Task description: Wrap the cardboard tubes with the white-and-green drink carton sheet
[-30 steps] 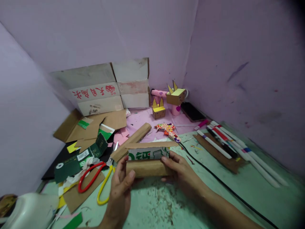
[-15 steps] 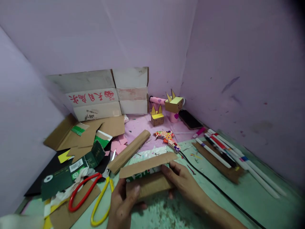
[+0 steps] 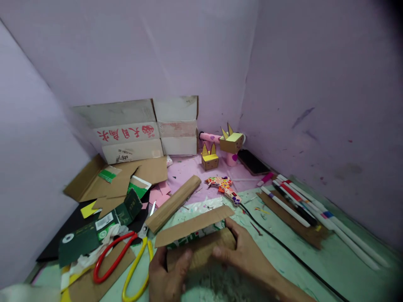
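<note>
Between my two hands is a folded cardboard piece (image 3: 201, 250), plain brown outside with green and white print on the inner face. Its long upper flap (image 3: 195, 225) stands away from the front panel, leaving a gap. My left hand (image 3: 170, 268) is closed on the left end, thumb on the front panel. At the right end my right hand (image 3: 241, 247) grips it too, thumb on the front and fingers behind, partly hidden. Just left of my left hand lie scissors (image 3: 138, 268) with one red and one yellow handle. A cardboard tube (image 3: 173, 203) rests beyond the piece.
A patterned glue gun (image 3: 222, 184) lies ahead, its black cord (image 3: 283, 247) running right. Markers (image 3: 296, 201) and a phone (image 3: 253, 161) are on the right. Two small eared boxes (image 3: 210, 160) stand at the back. Cardboard scraps (image 3: 116, 184) cover the left.
My right thumb has moved from the inner gap down onto the front panel. The cardboard piece is turned slightly, and the whole view has shifted a little.
</note>
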{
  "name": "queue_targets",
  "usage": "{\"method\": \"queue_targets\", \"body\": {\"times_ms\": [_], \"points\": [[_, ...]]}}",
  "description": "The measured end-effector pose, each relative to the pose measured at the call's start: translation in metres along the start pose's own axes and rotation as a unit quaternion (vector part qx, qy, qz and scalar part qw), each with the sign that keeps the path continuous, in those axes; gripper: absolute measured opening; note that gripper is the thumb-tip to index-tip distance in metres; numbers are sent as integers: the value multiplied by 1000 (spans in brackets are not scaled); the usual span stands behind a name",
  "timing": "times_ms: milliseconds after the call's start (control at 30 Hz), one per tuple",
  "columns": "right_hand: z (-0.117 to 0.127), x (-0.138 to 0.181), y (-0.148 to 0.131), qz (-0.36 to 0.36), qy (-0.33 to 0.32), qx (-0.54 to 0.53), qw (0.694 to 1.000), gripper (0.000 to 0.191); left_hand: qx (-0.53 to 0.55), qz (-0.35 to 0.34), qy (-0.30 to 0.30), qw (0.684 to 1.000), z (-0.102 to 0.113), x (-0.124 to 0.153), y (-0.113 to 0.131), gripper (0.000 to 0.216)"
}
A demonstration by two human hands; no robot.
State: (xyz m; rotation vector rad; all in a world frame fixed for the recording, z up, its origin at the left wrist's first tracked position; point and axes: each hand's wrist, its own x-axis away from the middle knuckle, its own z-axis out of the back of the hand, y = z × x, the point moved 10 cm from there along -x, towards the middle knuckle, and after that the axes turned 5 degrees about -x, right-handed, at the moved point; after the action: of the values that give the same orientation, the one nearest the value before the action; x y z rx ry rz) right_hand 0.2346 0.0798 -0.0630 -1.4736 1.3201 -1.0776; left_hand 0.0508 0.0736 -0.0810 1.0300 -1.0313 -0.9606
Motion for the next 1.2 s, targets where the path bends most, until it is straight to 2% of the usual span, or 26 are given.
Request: {"method": "queue_targets", "body": {"times_ms": [67,133,233,367,467,600,733,800,900,967,1067,1200], "points": [[-3,2,-7,22,-17,-15,999,54,16,6,9,1000,0,2,-1,48],[-1,3,-4,10,-10,-20,1000,50,24,15,15,999,-1,4,-3,49],[10,4,5,-12,41,9,999,42,35,14,14,999,-5,7,-4,50],[18,5,-2,13,81,45,996,34,108,-31,43,993,-1,8,0,55],[13,7,-9,27,76,67,995,34,165,12,79,983,3,10,-14,60],[8,10,-6,24,70,86,994,39,197,94,106,970,1,19,-35,72],[18,13,0,7,111,152,982,64,171,87,90,977,-3,19,-31,73],[14,13,-2,16,73,141,987,72,186,78,74,977,-3,14,-25,69],[-6,13,-11,56,-52,40,996,77,228,99,36,968,-6,3,-21,56],[-16,17,-19,77,-108,-21,991,82,248,114,6,962,-9,-3,-20,46],[-22,20,-27,100,-142,-53,983,79,261,110,-7,959,-10,-7,-17,41],[-19,19,-29,103,-118,-56,986,69,261,99,7,960,-7,-7,-17,45]]}}
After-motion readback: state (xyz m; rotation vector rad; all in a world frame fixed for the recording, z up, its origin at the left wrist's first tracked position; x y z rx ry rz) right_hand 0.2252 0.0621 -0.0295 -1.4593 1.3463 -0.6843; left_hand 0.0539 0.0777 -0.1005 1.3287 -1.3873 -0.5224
